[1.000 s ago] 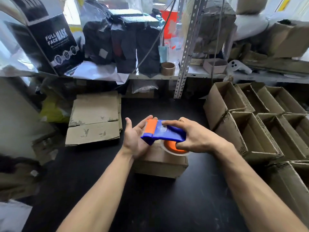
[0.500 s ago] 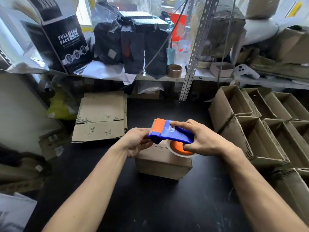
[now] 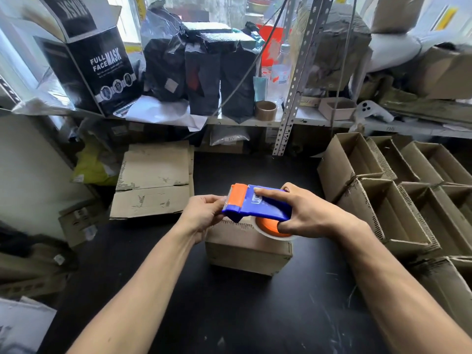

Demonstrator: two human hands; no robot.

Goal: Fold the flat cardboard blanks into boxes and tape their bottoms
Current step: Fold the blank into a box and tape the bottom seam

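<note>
Blue tape dispenser [image 3: 258, 204] gripped by right hand [image 3: 306, 213], left hand [image 3: 204, 215] pinching its (orange) end

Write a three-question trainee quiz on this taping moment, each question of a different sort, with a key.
1. True or false: the right hand holds the blue tape dispenser above the small cardboard box.
2. The stack of flat cardboard blanks lies where? A) left of the box B) right of the box C) on the shelf
3. Fill in: the left hand pinches at the dispenser's ______ end.

Key: 1 true; 2 A; 3 orange.
</note>
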